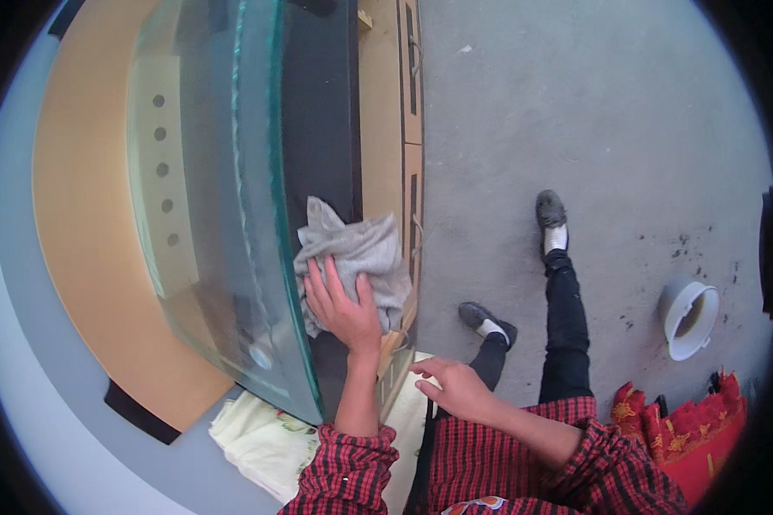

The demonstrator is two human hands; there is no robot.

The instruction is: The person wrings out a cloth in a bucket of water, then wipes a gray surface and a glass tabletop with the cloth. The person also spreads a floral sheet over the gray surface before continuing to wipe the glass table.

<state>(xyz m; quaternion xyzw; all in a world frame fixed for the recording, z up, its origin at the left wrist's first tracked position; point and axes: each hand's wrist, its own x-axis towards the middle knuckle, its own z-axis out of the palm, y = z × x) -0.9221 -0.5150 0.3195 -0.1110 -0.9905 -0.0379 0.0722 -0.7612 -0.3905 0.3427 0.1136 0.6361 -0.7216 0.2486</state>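
My left hand lies over a crumpled grey cloth, fingers spread across it. The cloth rests on the dark top ledge of a wooden cabinet, right beside the front pane of a glass tank. One corner of the cloth stands up and its other side hangs toward the cabinet's front edge. My right hand hovers in front of the cabinet with bent fingers slightly apart and nothing in it.
Cabinet doors with curved handles face the grey floor. A patterned pale cloth lies at the tank's near end. To the right stand a white bucket, amid dark wet spots, and a red and gold fabric item.
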